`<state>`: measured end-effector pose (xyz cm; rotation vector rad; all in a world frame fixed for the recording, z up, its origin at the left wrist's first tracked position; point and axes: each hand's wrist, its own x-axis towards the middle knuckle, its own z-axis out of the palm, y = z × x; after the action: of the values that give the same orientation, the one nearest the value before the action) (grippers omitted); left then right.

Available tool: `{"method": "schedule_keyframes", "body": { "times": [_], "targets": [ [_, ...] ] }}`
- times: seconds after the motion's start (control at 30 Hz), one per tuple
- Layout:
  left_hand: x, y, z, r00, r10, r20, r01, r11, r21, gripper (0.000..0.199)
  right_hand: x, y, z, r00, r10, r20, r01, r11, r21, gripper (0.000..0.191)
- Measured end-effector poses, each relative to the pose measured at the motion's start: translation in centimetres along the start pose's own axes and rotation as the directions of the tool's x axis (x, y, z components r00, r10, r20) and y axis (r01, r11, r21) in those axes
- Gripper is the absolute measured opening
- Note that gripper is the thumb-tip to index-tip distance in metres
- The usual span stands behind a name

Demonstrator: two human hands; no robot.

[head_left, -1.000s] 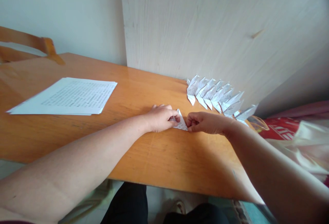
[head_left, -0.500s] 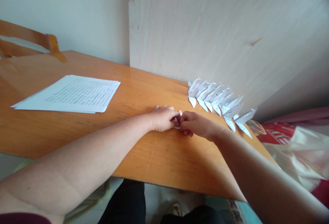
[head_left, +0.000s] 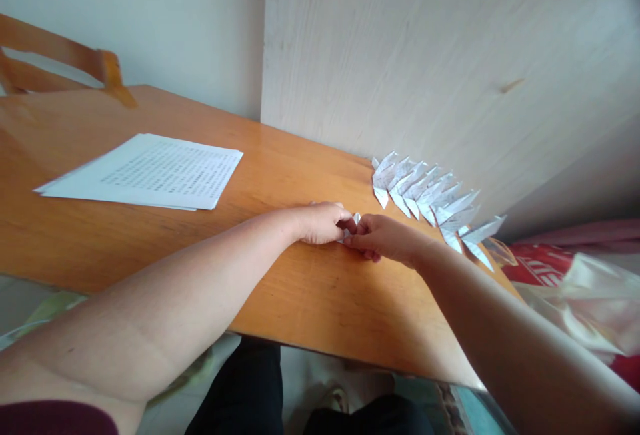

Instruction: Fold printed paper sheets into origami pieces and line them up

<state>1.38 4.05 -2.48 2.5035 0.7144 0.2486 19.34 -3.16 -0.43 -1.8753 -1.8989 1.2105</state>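
A small piece of folded paper pokes up between my two hands, low over the wooden table; most of it is hidden by my fingers. My left hand rests on the tabletop with its fingers closed on the paper's left side. From the right, my right hand pinches the same paper between thumb and curled forefinger. The fingertips of both hands nearly meet. Beyond my right hand stands a row of several folded paper pieces with pointed wings, covered in print.
A stack of printed sheets lies on the left of the wooden table. A wooden chair stands at the far left. A pale board rises behind the table. Red and whitish bags sit off its right end.
The view has shifted slightly, so the table and sheets appear a little further right. My right thumb and fingers have moved slightly on the paper; both hands still hold it.
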Motion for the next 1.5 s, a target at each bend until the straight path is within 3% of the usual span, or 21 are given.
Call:
{"method": "schedule_keyframes", "body": {
  "times": [0.17, 0.43, 0.7, 0.9, 1.13, 1.27, 1.5],
  "targets": [
    [0.0, -0.1, -0.2, 1.0, 0.003, 0.012, -0.002, 0.998, -0.062, 0.032, 0.4, -0.7, 0.0, 0.999, 0.045, 0.005, -0.044, 0.992, -0.116, 0.024],
    [-0.3, 0.2, -0.9, 0.997, -0.026, 0.072, 0.034, 0.994, -0.108, 0.037, 0.5, -2.0, 0.3, 0.996, 0.088, -0.004, -0.087, 0.983, -0.161, 0.018],
    [-0.9, 1.2, -1.7, 0.993, -0.031, 0.113, 0.048, 0.987, -0.15, 0.026, 0.9, -1.7, 0.4, 0.994, 0.103, -0.024, -0.106, 0.958, -0.268, 0.018],
    [-0.4, 0.3, -1.3, 0.994, 0.006, 0.111, 0.015, 0.982, -0.19, 0.028, 1.0, -2.0, 0.6, 0.99, 0.128, -0.066, -0.143, 0.937, -0.318, 0.024],
    [-0.1, -0.5, -1.1, 0.988, 0.076, 0.136, -0.045, 0.974, -0.222, 0.035, 0.0, -1.5, 0.7, 0.998, -0.001, -0.065, -0.02, 0.948, -0.318, 0.021],
    [-0.4, -0.2, -1.3, 0.988, 0.068, 0.141, -0.037, 0.976, -0.212, 0.033, -0.1, -1.5, 0.8, 0.997, 0.028, -0.068, -0.046, 0.958, -0.282, 0.013],
    [-0.4, 0.0, -1.4, 0.986, 0.03, 0.167, 0.007, 0.977, -0.213, 0.038, 0.3, -2.4, 1.2, 0.993, 0.094, -0.078, -0.111, 0.961, -0.254, 0.015]
  ]
}}
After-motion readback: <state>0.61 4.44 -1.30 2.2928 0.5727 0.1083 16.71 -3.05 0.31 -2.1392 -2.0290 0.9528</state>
